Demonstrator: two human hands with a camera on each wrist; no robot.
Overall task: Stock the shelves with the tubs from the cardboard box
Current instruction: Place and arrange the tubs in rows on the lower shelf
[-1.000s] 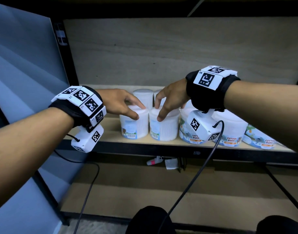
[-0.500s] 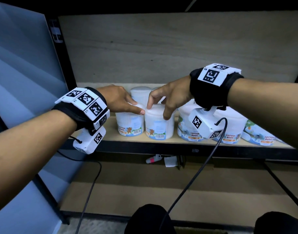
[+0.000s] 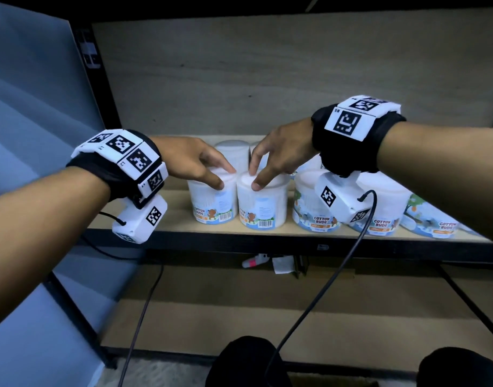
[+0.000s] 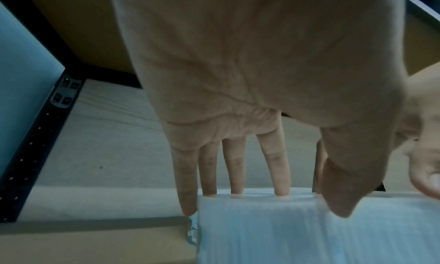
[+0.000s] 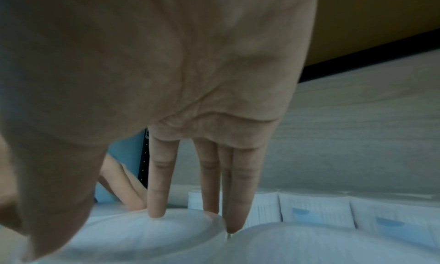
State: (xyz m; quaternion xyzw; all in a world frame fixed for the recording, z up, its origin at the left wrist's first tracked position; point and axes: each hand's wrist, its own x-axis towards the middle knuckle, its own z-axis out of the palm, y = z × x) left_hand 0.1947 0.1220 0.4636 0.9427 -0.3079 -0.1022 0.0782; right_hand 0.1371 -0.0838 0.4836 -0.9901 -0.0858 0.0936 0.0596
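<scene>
Fingers (image 4: pixel 282 174) of the left hand (image 3: pixel 189 160) spread, tips resting on one tub (image 3: pixel 213 199); right hand (image 3: pixel 281 155) likewise touches the neighbouring tub (image 3: pixel 260 205), both upright on the shelf (image 3: pixel 172 216).

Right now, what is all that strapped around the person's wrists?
Each bare forearm wears a wide black fabric wristband topped with white square plates printed with black-and-white coded markers. Beneath each wrist hangs a small white box-shaped camera unit, also marked, trailing a thin black cable. No sleeves show.
</scene>
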